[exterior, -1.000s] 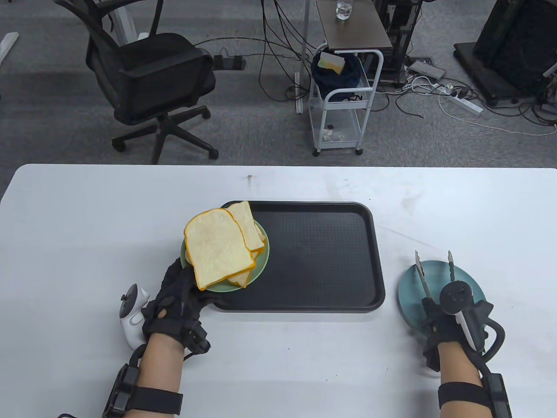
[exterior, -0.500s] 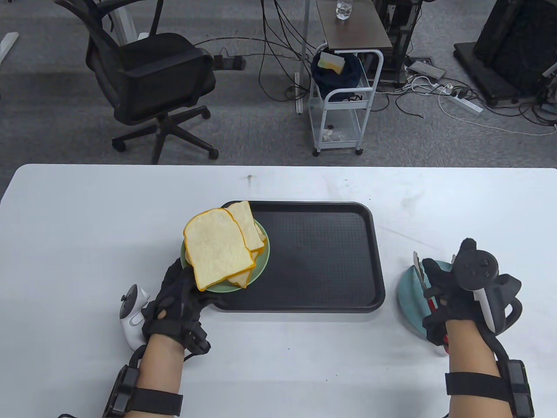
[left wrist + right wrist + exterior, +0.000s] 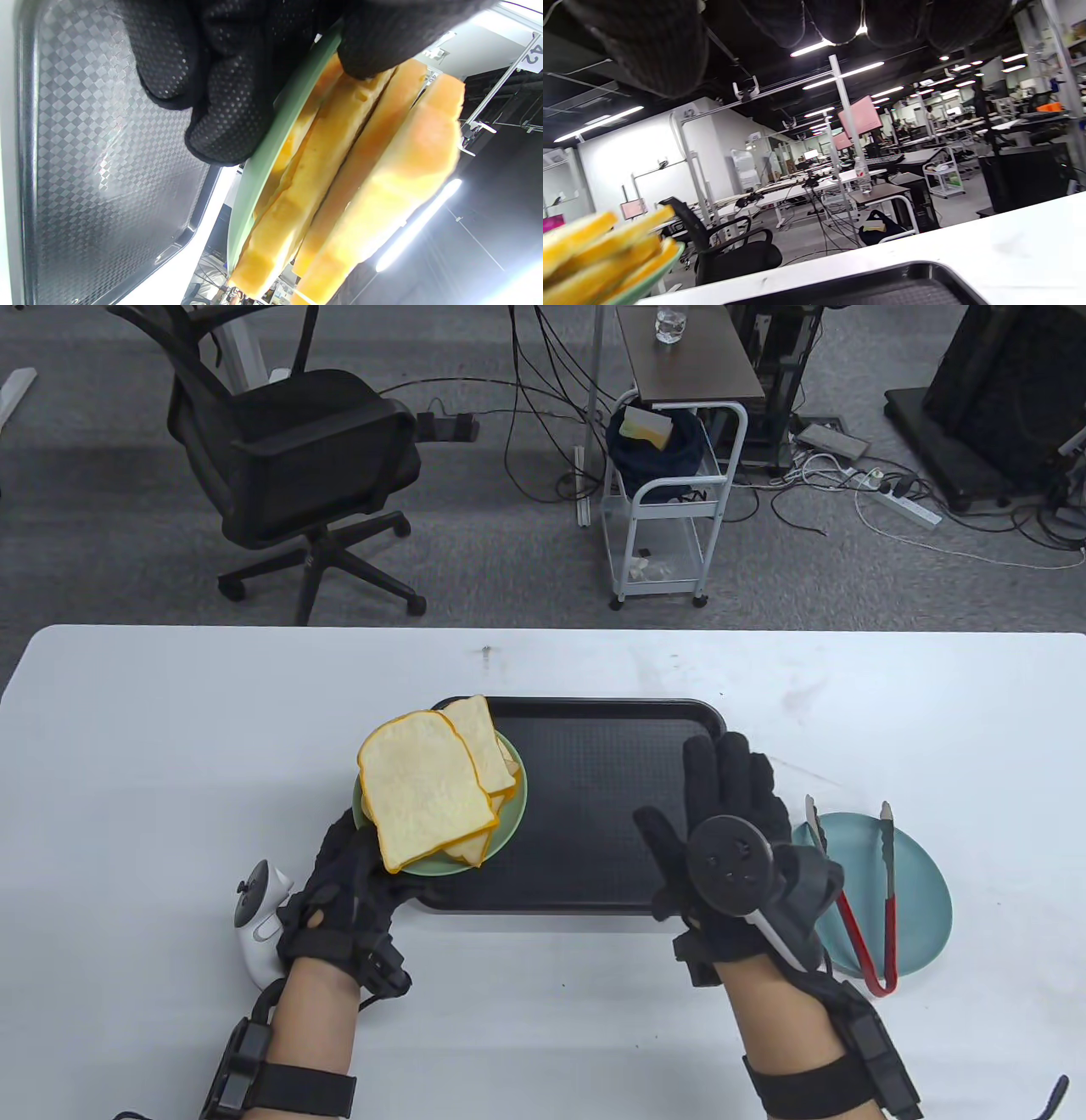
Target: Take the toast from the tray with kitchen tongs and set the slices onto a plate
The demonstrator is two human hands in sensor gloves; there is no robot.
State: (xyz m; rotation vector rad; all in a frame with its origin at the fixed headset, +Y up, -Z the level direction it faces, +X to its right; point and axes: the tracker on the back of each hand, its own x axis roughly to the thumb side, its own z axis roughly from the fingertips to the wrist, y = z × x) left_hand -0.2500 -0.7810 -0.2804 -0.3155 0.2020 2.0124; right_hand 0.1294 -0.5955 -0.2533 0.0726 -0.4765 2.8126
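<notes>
Several toast slices (image 3: 428, 789) are stacked on a green plate (image 3: 512, 813) at the left end of the black tray (image 3: 611, 806). My left hand (image 3: 352, 865) grips that plate's near rim; in the left wrist view the fingers (image 3: 229, 84) curl round the green plate (image 3: 271, 148) beside the toast (image 3: 348, 190). My right hand (image 3: 717, 814) hovers over the tray's right part with fingers straight and spread, holding nothing. Red-handled tongs (image 3: 857, 899) lie on a blue plate (image 3: 920, 891) to the right of the tray. The right wrist view shows toast (image 3: 598, 250) at its lower left and the tray (image 3: 882, 288).
The white table (image 3: 170, 729) carries only the tray and the two plates. Beyond its far edge stand a black office chair (image 3: 288, 466) and a white cart (image 3: 670, 492), with cables on the floor.
My right hand let go of the tongs, which now lie on the blue plate, and moved left over the tray with fingers opened. The left hand and green plate stayed put.
</notes>
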